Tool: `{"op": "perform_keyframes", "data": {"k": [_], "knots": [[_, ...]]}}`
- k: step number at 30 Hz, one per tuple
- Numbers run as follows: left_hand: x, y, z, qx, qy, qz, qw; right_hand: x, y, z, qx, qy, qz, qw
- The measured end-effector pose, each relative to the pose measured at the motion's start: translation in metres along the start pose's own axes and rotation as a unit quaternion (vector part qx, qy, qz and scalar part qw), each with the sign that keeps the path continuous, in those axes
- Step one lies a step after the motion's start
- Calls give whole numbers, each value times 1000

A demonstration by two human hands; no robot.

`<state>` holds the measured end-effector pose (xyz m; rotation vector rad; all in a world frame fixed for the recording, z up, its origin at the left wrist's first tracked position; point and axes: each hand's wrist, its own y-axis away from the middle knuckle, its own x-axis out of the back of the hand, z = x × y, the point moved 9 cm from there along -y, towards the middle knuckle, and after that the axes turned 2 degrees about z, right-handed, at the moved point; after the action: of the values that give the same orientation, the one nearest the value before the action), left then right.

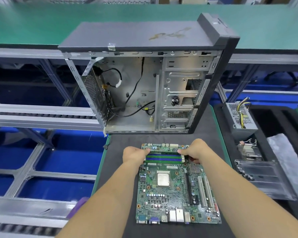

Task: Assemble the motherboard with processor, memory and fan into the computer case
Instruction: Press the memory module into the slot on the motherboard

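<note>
While the open computer case [144, 79] stands upright at the far end of my table [212, 134], its side panel off and loose black cables [136, 86] hanging inside the bare metal shell, I have both arms stretched over the work in front of it. Nearer to me, flat on the dark mat, lies the green motherboard [175, 186], well apart from the case and with its port row toward me. To my right, off the mat, a grey power supply [239, 117] with yellow and black wires sits in a black foam tray [273, 121], and just nearer than it a finned cooler [248, 152] rests in the same tray. On the motherboard the square silver processor [163, 178] sits in its socket near the middle. At the far edge, the memory slots [163, 158] show as blue and green strips, with a memory stick [163, 153] in the farthest one. My left hand [134, 155] is at the left end of that stick and my right hand [194, 150] at the right end; the fingers of each are curled, with the thumbs pressed down on the stick's top edge.
</note>
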<state>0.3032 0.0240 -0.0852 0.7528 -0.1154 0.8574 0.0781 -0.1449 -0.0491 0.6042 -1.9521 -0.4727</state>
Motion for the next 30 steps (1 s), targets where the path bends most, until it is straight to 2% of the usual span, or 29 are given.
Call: {"op": "perform_keyframes", "data": {"k": [8,12,16,21,24,27,29,30], "knots": [[0,5,0,-36,3,-34,999,1,6,1,9,14,23,1000],[8,12,-5,-66,40,-47,996,1,13,15,15,-78,65,995],[11,25,-13,-105,53,-22,993,-8,30,19,42,-124,60,990],[8,39,-4,-171,-11,-3,985,-15,32,15,60,-116,38,991],[8,40,1,-194,-71,-20,978,-13,37,9,97,-93,28,991],[2,49,-1,-234,-138,-39,962,-10,49,8,151,-77,97,981],[5,55,-8,-243,-169,-3,955,-2,63,21,146,-65,189,969],[8,59,-12,-242,-189,27,951,1,69,31,116,-33,226,967]]}}
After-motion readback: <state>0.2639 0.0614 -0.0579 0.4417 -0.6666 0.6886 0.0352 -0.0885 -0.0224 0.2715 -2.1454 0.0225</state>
